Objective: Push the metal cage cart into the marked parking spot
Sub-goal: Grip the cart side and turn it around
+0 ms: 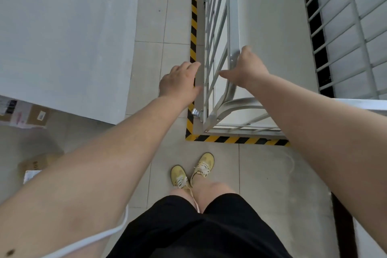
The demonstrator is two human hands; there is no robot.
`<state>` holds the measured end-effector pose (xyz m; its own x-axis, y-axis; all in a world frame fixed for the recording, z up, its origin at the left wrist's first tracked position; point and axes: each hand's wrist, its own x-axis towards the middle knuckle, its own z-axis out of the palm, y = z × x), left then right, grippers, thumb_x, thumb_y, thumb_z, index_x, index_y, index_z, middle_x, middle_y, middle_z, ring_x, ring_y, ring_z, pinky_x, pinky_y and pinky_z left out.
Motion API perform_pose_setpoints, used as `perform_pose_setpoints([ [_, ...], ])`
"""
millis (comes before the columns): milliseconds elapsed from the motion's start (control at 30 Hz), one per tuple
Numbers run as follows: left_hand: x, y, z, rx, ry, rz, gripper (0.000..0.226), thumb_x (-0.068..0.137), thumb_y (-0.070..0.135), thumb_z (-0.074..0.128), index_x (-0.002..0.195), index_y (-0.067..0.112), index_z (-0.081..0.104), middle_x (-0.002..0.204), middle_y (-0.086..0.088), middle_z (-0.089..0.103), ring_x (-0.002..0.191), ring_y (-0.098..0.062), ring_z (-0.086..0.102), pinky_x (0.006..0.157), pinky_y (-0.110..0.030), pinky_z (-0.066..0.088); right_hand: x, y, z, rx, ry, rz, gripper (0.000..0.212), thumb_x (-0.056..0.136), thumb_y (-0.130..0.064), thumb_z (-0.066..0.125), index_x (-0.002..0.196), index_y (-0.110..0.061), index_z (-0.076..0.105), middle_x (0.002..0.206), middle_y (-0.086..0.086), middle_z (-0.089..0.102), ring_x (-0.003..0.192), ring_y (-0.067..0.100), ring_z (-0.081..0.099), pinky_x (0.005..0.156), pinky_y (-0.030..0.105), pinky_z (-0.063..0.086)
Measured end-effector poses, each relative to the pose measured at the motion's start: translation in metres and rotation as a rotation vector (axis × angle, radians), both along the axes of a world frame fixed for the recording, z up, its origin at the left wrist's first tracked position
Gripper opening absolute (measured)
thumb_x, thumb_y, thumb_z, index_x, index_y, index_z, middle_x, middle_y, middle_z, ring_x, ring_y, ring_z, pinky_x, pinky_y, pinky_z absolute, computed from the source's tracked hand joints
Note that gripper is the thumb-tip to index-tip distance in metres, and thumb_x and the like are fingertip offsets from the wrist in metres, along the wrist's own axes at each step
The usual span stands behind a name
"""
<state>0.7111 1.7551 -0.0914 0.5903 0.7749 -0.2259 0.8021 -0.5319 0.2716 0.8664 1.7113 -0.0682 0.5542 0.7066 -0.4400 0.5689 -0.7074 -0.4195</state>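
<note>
The metal cage cart is pale grey with barred sides and stands on the tiled floor, seen from above. Black and yellow striped tape marks an L-shaped corner on the floor along the cart's left side and near edge. The cart's base sits just inside that tape. My left hand rests against the cart's left side frame, fingers apart. My right hand lies over the top rail at the near corner, thumb spread; whether its fingers wrap the rail is hidden.
A large white surface stands to the left, leaving a tiled aisle between it and the cart. Cardboard boxes lie at lower left. Another barred cage stands at the right. My feet in yellow shoes are just before the tape.
</note>
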Motion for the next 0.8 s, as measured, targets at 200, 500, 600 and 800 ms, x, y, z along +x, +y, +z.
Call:
perform_pose_setpoints([
  [200,0.025,0.031,0.007,0.012,-0.015,-0.108,0.059,0.094,0.028,0.056,0.147,0.022,0.03,0.149,-0.001,0.04,0.132,-0.025,0.043,0.093,-0.04,0.048,0.007,0.022,0.001,-0.089,0.021,-0.021,0.029,0.091,-0.025,0.062,0.109,-0.002,0.06,0.089,0.01,0.064,0.092,0.03,0.061,0.07,0.026,0.04],
  [500,0.064,0.079,0.017,0.068,0.059,-0.619,0.064,0.094,0.026,0.057,0.149,0.026,0.026,0.158,0.0,0.023,0.146,-0.021,0.02,0.111,-0.039,0.034,-0.017,0.011,-0.019,-0.047,0.057,-0.209,0.028,0.086,-0.038,0.063,0.08,-0.013,0.054,0.066,-0.002,0.052,0.069,0.019,0.053,0.051,0.025,0.039],
  [600,0.064,0.094,0.016,0.065,0.104,-0.751,0.061,0.096,0.026,0.054,0.149,0.027,0.024,0.159,0.002,0.019,0.149,-0.019,0.014,0.113,-0.037,0.031,-0.026,0.019,-0.016,-0.096,0.015,-0.246,0.021,0.088,-0.031,0.061,0.084,-0.012,0.053,0.08,0.003,0.056,0.073,0.022,0.053,0.059,0.027,0.04],
  [800,0.066,0.103,0.006,0.117,0.132,-0.865,0.066,0.097,0.011,0.05,0.152,0.028,0.016,0.161,-0.001,0.014,0.15,-0.021,0.008,0.118,-0.038,0.022,-0.028,0.034,-0.012,-0.247,-0.078,-0.252,0.015,0.09,-0.021,0.059,0.086,-0.01,0.049,0.064,0.002,0.043,0.075,0.026,0.051,0.059,0.028,0.038],
])
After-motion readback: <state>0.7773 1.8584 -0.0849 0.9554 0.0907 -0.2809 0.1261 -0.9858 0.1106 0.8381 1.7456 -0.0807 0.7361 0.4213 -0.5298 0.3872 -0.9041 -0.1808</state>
